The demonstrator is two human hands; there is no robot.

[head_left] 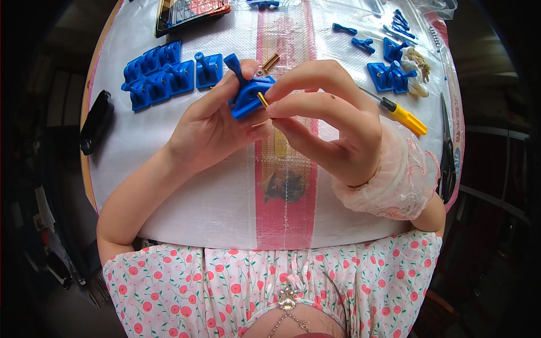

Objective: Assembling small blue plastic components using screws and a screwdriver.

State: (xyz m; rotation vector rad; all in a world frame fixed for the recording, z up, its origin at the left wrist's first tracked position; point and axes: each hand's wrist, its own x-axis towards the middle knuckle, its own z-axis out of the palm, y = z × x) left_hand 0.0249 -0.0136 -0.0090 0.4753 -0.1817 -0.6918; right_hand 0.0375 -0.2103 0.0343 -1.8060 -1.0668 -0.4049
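Note:
My left hand (217, 115) grips a blue plastic bracket (246, 101) with an upright lever, its thumb beside the lever and the fingers underneath. Between the fingertips of my right hand (332, 115) is a small brass-coloured pin (262, 99), held against the side of the bracket. Whether its tip sits inside a hole I cannot tell. Just behind the bracket, another brass-coloured cylinder (271, 61) lies on the table covering, with a small metal nut (260, 72) close to it.
Several finished-looking blue brackets (159, 73) stand in rows at the left, near a black case (96, 122). A yellow-handled screwdriver (408, 119), black scissors (448, 158) and more blue parts (389, 76) lie at the right. A dark tray (191, 16) sits at the back.

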